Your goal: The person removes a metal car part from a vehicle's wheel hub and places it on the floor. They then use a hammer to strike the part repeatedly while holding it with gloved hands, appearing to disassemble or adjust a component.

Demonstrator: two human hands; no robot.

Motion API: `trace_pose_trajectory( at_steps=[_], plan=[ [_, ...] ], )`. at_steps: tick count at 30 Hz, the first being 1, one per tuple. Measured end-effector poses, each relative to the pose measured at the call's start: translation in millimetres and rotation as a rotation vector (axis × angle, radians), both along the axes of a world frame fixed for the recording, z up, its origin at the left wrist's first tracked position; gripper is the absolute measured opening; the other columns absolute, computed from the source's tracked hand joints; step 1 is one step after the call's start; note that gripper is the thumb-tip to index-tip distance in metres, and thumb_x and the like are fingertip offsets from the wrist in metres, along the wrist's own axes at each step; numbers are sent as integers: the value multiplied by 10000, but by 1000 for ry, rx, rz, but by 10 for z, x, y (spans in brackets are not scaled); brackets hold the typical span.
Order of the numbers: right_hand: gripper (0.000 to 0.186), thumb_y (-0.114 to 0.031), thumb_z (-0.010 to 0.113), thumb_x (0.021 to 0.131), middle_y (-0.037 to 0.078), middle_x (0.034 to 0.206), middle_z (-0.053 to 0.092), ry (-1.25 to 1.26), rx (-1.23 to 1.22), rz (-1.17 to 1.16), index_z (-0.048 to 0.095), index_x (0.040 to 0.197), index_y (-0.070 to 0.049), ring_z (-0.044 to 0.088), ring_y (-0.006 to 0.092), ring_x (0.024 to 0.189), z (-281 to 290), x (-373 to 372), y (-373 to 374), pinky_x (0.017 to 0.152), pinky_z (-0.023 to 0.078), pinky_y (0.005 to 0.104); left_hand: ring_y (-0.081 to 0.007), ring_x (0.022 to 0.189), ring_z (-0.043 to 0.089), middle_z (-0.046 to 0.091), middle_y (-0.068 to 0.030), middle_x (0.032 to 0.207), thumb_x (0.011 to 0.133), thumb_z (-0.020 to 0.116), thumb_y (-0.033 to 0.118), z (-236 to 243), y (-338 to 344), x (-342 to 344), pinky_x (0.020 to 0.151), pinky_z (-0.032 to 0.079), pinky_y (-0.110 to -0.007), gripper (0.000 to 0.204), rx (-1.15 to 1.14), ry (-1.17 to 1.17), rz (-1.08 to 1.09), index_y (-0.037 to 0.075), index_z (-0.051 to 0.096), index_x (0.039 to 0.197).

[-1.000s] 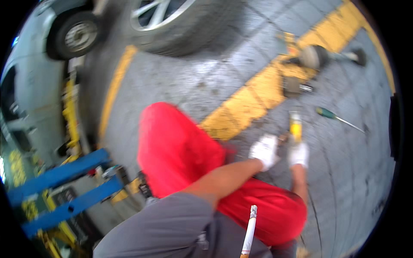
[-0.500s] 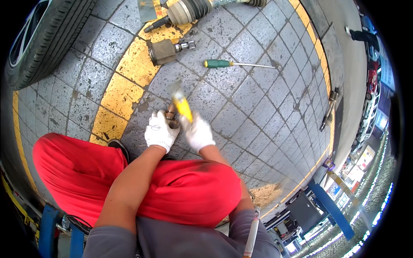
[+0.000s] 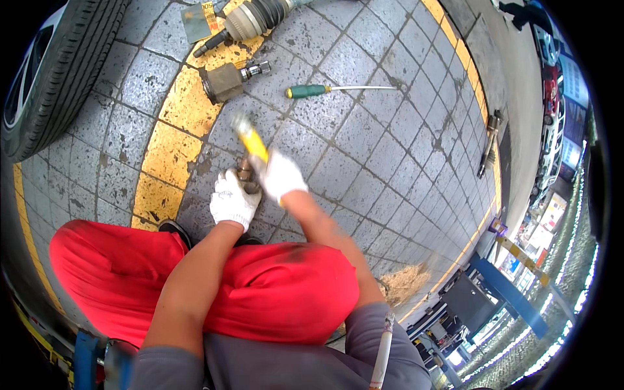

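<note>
White work gloves cover both my hands. My left hand (image 3: 233, 200) is closed around a small brownish metal part (image 3: 244, 170), holding it low over the floor in front of my knees; the fingers hide much of it. Just right of it, my right hand (image 3: 285, 175) grips a short yellow-handled tool (image 3: 252, 143). The tool points up and to the left, its pale head smeared by motion, so its kind is unclear. Beyond lies a metal joint housing (image 3: 224, 82) with a splined stub. A green-handled screwdriver (image 3: 311, 91) rests to the right of it.
A drive shaft with a ribbed rubber boot (image 3: 253, 18) lies at the far side, beside a flat packet (image 3: 197, 23). The tyre (image 3: 68, 71) stands far left. Another shaft (image 3: 491, 143) is at right. Sawdust-like material (image 3: 404, 284) lies near my right elbow.
The view has shifted, so floor items appear further left. My right hand has moved forward with the yellow-handled tool, and more of its forearm shows. My left hand keeps hold of the metal part.
</note>
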State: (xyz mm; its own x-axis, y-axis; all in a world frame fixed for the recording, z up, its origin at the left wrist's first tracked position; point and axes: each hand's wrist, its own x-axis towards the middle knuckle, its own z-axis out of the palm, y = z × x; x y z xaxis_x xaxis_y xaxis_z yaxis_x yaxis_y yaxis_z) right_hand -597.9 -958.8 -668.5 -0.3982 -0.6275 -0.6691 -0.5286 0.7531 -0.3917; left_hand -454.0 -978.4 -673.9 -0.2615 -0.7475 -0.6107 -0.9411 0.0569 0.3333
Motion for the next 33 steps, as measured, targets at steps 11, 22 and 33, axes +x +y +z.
trace_pose_trajectory(
  at_steps=[11, 22, 33],
  plan=[
    [571, -547, 555, 1020, 305, 1008, 726, 44, 100, -116, 599, 1214, -12, 710, 473, 989, -159, -203, -106, 869, 566, 556, -413, 1127, 648, 627, -202, 1240, 806, 810, 450, 80, 51, -28, 930, 544, -525, 681, 59, -39, -1, 110, 533, 1327],
    [556, -561, 545, 1024, 305, 961, 723, 66, 2, -154, 608, 1127, -19, 707, 486, 932, -122, -167, -95, 858, 561, 561, -430, 1138, 653, 599, -213, 1302, 786, 811, 491, -12, 29, 30, 917, 553, -539, 749, 51, 21, -43, 122, 514, 1366],
    [574, -563, 537, 1026, 300, 998, 725, 96, -1, -129, 624, 1159, -11, 700, 495, 953, -289, -315, 8, 850, 564, 564, -407, 1138, 641, 604, -161, 1291, 774, 825, 466, -64, 143, 87, 931, 543, -528, 708, 36, 41, -50, 109, 534, 1312]
  ],
)
